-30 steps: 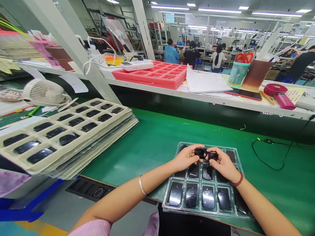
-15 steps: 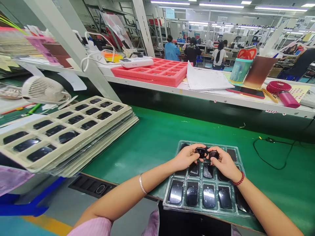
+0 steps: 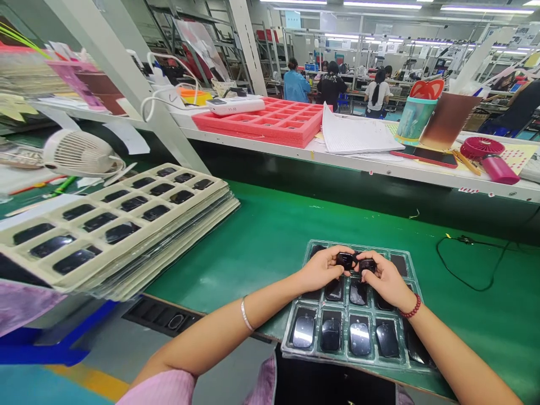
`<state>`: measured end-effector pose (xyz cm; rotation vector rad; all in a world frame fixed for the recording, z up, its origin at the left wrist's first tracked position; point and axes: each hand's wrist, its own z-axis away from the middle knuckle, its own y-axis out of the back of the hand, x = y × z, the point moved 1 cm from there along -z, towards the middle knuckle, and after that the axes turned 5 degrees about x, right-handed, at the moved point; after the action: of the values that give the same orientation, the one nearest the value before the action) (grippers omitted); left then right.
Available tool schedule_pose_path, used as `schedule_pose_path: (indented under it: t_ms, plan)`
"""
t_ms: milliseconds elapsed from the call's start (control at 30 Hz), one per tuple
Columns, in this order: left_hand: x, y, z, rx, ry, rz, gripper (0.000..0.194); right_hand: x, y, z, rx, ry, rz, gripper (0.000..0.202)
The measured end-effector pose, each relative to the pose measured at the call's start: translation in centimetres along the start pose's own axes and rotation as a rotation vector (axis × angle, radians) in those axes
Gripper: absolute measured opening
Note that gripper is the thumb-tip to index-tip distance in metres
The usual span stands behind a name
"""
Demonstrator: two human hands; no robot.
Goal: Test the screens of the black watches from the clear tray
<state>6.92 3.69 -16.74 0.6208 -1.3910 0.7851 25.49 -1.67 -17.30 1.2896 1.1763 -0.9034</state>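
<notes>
My left hand (image 3: 324, 268) is closed around a small glossy black smartwatch body (image 3: 345, 260) with rounded corners, its thumb on the near side. Close beside it, my right hand (image 3: 386, 279) pinches a second black smartwatch body (image 3: 367, 265), which is tilted. The two pieces are held almost end to end; whether they touch, I cannot tell. Both hands are above a clear plastic tray (image 3: 291, 341) whose compartments hold flat black glossy pieces (image 3: 360, 337). My hands and forearms hide part of its back rows and right side.
On the left stands a stack of cream trays (image 3: 169, 239), its top one holding dark pieces. A white fan (image 3: 78, 153) is behind it. The shelf bears a red foam tray (image 3: 291, 135), papers (image 3: 358, 135) and a pink fan (image 3: 483, 149). A black cable (image 3: 476, 288) lies at right.
The smartwatch body in my right hand has tipped slightly, and the one in my left hand has turned a little. Both hands stay over the tray. The whole view has shifted slightly.
</notes>
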Motion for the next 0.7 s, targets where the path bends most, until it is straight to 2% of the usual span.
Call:
schedule_pose_path:
  t_ms: [467, 700]
  plan:
    - [0.15, -0.07, -0.01, 0.005, 0.008, -0.013, 0.041, -0.14, 0.05, 0.10, -0.005, 0.010, 0.014, 0.032]
    - [0.48, 0.11, 0.12, 0.006, -0.027, -0.043, 0.033, -0.21, 0.15, 0.13, -0.013, -0.070, -0.031, 0.026]
